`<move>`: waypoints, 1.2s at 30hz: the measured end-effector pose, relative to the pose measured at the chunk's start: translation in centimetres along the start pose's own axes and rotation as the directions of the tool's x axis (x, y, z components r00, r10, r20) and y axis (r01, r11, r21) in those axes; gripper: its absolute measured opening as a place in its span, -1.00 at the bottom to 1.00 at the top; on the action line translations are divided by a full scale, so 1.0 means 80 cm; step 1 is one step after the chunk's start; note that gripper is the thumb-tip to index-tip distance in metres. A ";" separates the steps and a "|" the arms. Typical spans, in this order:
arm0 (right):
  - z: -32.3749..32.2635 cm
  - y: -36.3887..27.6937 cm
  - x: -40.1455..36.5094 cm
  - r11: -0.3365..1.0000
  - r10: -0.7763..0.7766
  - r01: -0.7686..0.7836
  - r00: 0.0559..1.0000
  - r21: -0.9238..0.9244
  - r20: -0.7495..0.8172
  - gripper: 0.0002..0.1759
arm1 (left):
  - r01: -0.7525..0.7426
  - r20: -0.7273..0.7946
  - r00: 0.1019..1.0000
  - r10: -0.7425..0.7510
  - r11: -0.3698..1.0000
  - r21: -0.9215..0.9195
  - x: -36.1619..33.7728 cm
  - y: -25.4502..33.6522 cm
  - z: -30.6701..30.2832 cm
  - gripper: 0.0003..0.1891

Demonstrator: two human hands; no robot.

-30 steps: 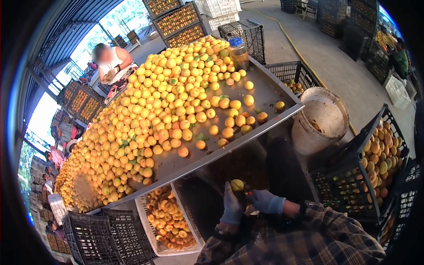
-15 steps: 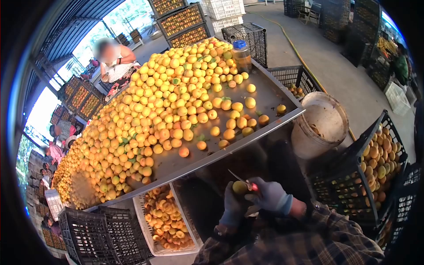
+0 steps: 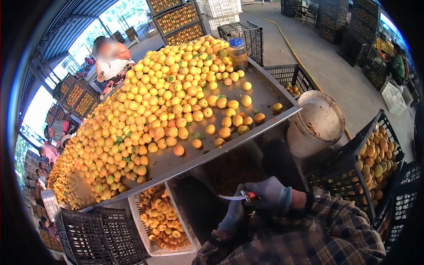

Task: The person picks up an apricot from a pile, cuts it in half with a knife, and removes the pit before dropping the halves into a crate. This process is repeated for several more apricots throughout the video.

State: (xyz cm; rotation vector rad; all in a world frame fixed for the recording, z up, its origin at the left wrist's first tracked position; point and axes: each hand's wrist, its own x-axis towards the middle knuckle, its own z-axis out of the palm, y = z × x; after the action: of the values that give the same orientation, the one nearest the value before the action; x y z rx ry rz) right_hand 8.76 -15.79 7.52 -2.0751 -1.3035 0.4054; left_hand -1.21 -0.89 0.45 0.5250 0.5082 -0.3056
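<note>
Both hands wear grey-blue gloves and meet low in the view, below the metal table's edge. My right hand (image 3: pixel 268 193) is closed round the red handle of a knife (image 3: pixel 234 197), whose curved blade points left across my left hand (image 3: pixel 235 213). The fingers of my left hand are bent near the blade, and whatever they hold is hidden. Above them, a big heap of yellow-orange fruit (image 3: pixel 145 115) covers much of the metal table (image 3: pixel 212 155). A white crate (image 3: pixel 176 193) of halved, orange fruit stands below the table, left of my hands.
A dirty white bucket (image 3: pixel 316 123) stands right of the table, near a black crate (image 3: pixel 369 185) of fruit. Empty black crates (image 3: pixel 104 234) lie lower left. A jar with a blue lid (image 3: pixel 237 55) is on the table. Another person (image 3: pixel 112 66) sits beyond the heap.
The round fruit seen in my left hand is out of sight. The knife blade has swung from pointing up-left to nearly level, across my left hand. The whole view has shifted slightly.
</note>
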 end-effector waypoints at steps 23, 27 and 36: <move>0.062 -0.007 -0.015 0.308 0.346 -0.149 0.938 0.940 0.036 -0.53 | -0.153 0.248 0.920 0.304 0.861 -0.486 0.006 0.020 -0.018 -0.41; 0.052 -0.006 -0.006 0.872 0.112 0.061 0.941 0.486 -0.318 -0.51 | -0.164 0.139 0.965 0.221 0.928 -0.336 -0.012 0.020 0.021 -0.43; -0.035 -0.041 0.010 0.205 0.391 0.227 0.873 0.952 -0.292 -0.79 | -0.023 0.131 0.991 0.030 0.998 -0.056 -0.032 -0.001 0.063 -0.50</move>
State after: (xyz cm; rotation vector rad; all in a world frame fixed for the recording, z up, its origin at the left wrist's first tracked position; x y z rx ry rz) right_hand 8.42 -15.12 11.85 -0.9378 -0.3053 0.5256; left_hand -1.48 -3.34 5.51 0.4552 0.3799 -0.2984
